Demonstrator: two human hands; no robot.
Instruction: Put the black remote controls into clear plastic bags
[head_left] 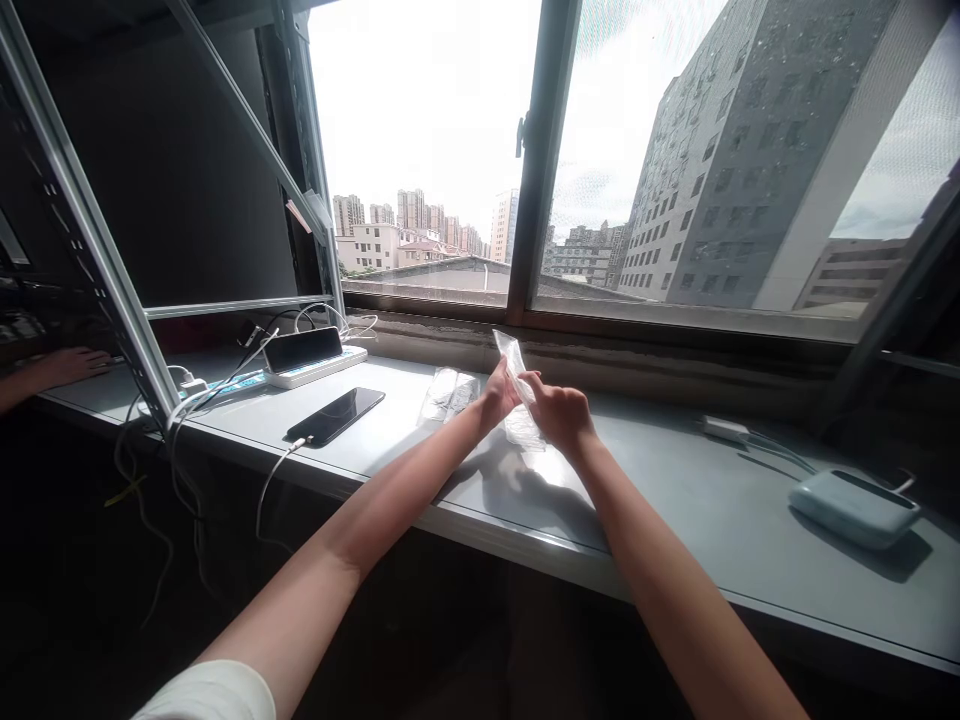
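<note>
Clear plastic packet in the head view: it is held up tilted above the tabletop, near the middle, between both hands. The left hand has its grip closed on the packet's left side; the right hand pinches it from the right, fingers bent. Just below, at 6 o'clock from it, crinkled clear plastic lies on the tabletop; more clear wrapping sits near 8 o'clock. Towards 9 o'clock are a dark phone lying flat — a white cable plugged in — and a power strip. A pale blue device rests towards 4 o'clock.
</note>
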